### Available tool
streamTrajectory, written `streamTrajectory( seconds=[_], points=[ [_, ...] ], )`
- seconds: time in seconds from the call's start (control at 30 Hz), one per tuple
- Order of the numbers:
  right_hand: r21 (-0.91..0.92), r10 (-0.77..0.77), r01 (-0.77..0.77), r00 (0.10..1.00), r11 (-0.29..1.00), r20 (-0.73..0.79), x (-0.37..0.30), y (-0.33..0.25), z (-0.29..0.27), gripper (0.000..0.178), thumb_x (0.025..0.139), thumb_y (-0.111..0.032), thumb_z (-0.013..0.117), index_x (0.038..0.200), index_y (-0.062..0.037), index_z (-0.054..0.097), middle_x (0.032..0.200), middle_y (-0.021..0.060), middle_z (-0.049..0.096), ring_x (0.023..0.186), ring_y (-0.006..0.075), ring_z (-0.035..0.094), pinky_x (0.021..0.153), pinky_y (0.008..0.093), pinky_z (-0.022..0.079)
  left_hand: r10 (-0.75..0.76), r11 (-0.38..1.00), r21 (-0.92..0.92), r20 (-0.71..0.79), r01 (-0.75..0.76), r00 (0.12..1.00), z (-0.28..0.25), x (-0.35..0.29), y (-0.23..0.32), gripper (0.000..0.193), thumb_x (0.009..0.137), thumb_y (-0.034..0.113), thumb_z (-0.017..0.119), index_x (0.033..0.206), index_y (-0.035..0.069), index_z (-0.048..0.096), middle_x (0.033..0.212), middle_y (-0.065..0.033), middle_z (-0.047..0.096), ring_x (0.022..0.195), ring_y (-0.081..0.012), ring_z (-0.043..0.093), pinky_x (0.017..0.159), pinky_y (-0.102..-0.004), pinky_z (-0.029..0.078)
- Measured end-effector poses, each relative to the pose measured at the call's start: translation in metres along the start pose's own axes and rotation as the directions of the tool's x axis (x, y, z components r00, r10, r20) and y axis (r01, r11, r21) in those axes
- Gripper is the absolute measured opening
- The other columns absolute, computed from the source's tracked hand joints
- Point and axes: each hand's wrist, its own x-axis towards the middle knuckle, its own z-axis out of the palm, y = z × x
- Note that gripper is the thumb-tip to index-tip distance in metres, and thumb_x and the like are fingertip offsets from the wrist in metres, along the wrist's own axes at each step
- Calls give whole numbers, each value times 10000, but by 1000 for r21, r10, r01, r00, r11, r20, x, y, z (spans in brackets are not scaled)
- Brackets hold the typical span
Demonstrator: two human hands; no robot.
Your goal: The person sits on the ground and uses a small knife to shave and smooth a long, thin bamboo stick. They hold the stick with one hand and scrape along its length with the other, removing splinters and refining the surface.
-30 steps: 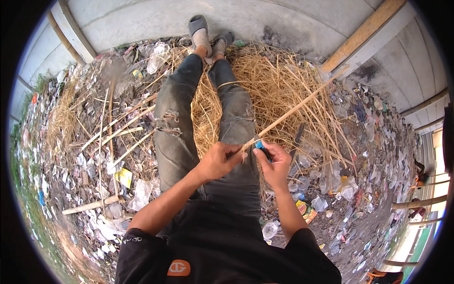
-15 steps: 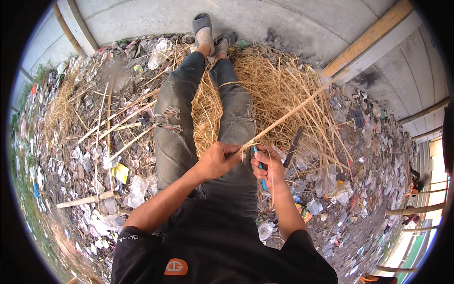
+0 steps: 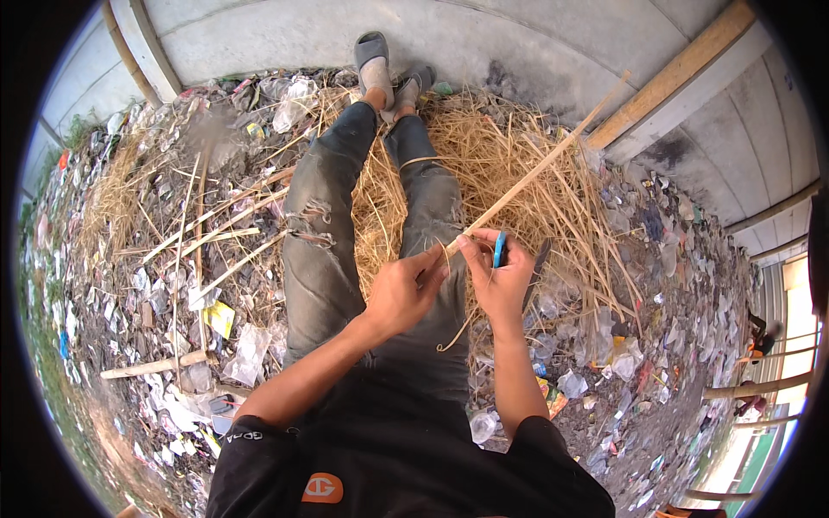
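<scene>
A long pale bamboo strip (image 3: pixel 553 164) slants from my hands up toward the far right. My left hand (image 3: pixel 402 292) is closed round its near end, over my thighs. Thumb and fingers of my right hand (image 3: pixel 503 281) pinch the strip just beyond the left fingers. Tucked in the right fingers is a slim blue-handled tool (image 3: pixel 500 249), probably a cutter knife; its working end is hidden. A thin curled shaving (image 3: pixel 456 335) hangs below the hands, in front of my thigh.
Straw-like shavings (image 3: pixel 509 151) heap around my legs (image 3: pixel 324 207). A dark blade (image 3: pixel 537 269) lies right of my right hand. Loose bamboo strips (image 3: pixel 199 237) and a short stick (image 3: pixel 155 366) are at left, amid plastic litter. A concrete wall (image 3: pixel 484 43) stands beyond my feet.
My right hand has moved up and in to pinch the strip beside the left hand, the blue tool turning upright in its fingers. The strip's far end has risen slightly.
</scene>
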Motion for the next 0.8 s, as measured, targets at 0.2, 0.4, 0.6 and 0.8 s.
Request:
streamTrajectory(
  seconds=[0.2, 0.4, 0.6, 0.8],
  points=[
    [10, -68, 69, 995, 998, -68, 32, -18, 18, 318, 919, -243, 857, 1007, 39, 738, 838, 62, 726, 779, 109, 660, 718, 287, 523, 50, 959, -254, -272, -122, 961, 8, 28, 13, 422, 998, 149, 708, 1371, -37, 638, 812, -186, 719, 632, -254, 697, 623, -373, 545],
    [256, -127, 136, 991, 957, -52, 41, -51, 48, 262, 949, -207, 825, 981, 39, 741, 708, -3, 679, 642, 39, 592, 588, 226, 476, 350, 930, 27, -378, -367, 857, 6, 32, 17, 603, 1003, 113, 673, 1553, -6, 457, 1087, -192, 700, 800, -315, 722, 662, -406, 562],
    [237, -133, 142, 990, 961, -54, 30, -30, 49, 250, 900, -191, 872, 939, 11, 730, 702, -4, 666, 632, 58, 572, 601, 245, 460, 422, 906, 113, -167, -408, 891, -41, 15, 5, 539, 937, 38, 675, 1466, 30, 567, 1172, -186, 684, 888, -314, 724, 716, -394, 584],
    [181, -157, 152, 988, 972, 14, -1, -17, 53, 217, 886, -166, 877, 894, -10, 726, 698, 11, 646, 624, 74, 541, 583, 260, 413, 581, 810, 406, -460, -423, 672, -124, 24, 23, 392, 870, 50, 733, 1262, 60, 744, 1153, -135, 702, 976, -224, 679, 803, -362, 542]
  ],
)
